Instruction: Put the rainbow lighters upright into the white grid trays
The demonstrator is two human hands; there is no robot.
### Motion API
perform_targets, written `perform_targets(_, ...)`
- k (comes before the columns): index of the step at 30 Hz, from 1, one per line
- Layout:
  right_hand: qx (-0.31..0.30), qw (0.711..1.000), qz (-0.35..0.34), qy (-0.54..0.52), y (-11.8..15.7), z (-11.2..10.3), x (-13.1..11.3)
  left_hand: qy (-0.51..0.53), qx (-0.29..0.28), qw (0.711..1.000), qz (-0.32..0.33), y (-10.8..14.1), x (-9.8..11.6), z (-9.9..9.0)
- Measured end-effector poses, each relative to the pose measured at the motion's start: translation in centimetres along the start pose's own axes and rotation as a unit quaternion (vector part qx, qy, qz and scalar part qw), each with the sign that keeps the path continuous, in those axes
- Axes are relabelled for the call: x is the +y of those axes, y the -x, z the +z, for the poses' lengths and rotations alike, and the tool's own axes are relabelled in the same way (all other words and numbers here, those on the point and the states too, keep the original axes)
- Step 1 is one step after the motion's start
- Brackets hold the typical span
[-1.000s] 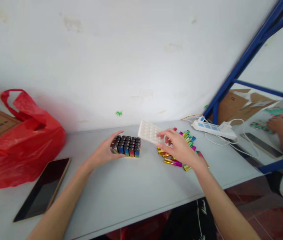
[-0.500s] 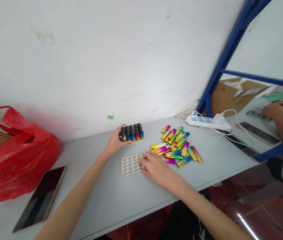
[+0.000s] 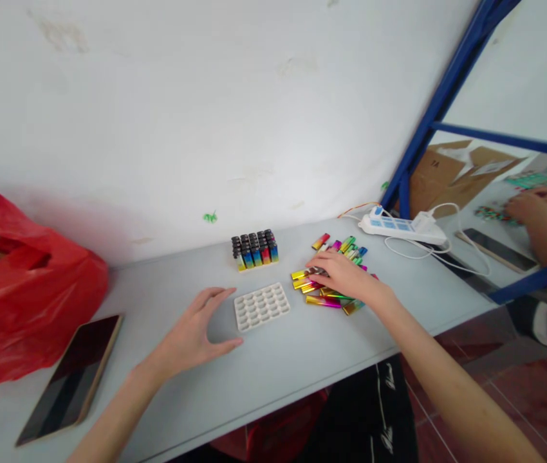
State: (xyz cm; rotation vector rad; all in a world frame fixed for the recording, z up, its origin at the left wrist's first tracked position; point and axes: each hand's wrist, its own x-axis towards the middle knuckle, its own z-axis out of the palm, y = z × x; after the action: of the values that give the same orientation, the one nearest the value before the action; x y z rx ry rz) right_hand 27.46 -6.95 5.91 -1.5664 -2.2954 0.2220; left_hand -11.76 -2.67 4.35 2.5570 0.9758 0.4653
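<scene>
A white tray point(image 3: 262, 306) with rows of small hollows lies flat on the table, its hollows bare. My left hand point(image 3: 191, 334) is beside the tray's left end, thumb and fingers spread apart, holding nothing. My right hand point(image 3: 343, 275) is over the pile of shiny metallic-coloured lighter casings point(image 3: 324, 301), with its fingers closed around the end of one casing; the hand hides part of the pile. Behind the tray stands a block of upright lighters point(image 3: 257, 251) with black tops and multicoloured bodies, touched by neither hand.
On the left are a red plastic bag point(image 3: 56, 289) and a phone point(image 3: 71, 379). A white power strip point(image 3: 401, 228) with cables lies at the back right, near a blue metal frame point(image 3: 421, 151). Beyond it, another person's hands point(image 3: 527, 204) work near a second phone point(image 3: 498, 249).
My left hand has let go of the lighter block and come nearer, opening beside the tray. My right hand has left the tray and moved right onto the casings.
</scene>
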Motion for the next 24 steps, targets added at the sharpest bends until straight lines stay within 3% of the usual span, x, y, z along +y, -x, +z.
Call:
perform_targets(5, -0.018, 1.0, -0.009, -0.023, 0.6, 0.3, -0.2, -0.003, -0.009, 1.0, -0.001, -1.3, 0.4, 1.5)
perform_targets(9, 0.002, 0.997, 0.019, -0.078, 1.1, 0.5, 0.3, 0.021, -0.041, 0.999, 0.014, -3.6, 0.5, 1.1)
perform_targets(12, 0.04, 0.981, 0.066, -0.178, 0.8, 0.4, 0.4, 0.024, -0.074, 0.996, 0.031, -5.4, 0.3, 0.7)
perform_targets(15, 0.116, 0.928, 0.098, -0.34, -0.3, 0.5, -0.4, 0.03, -0.105, 0.993, 0.049, -6.8, 0.1, 0.6)
perform_targets(19, 0.189, 0.817, 0.127, -0.53, -3.1, 0.8, -2.8, 0.044, -0.103, 0.992, 0.058, -7.5, 0.1, 1.1)
perform_targets(22, 0.18, 0.756, 0.119, -0.618, -5.8, 1.0, -5.0, 0.04, -0.067, 0.995, 0.063, -6.9, 0.1, 1.6)
perform_targets(24, 0.134, 0.738, 0.112, -0.651, -7.5, 1.5, -6.3, 0.04, -0.044, 0.996, 0.062, -6.3, 0.1, 1.8)
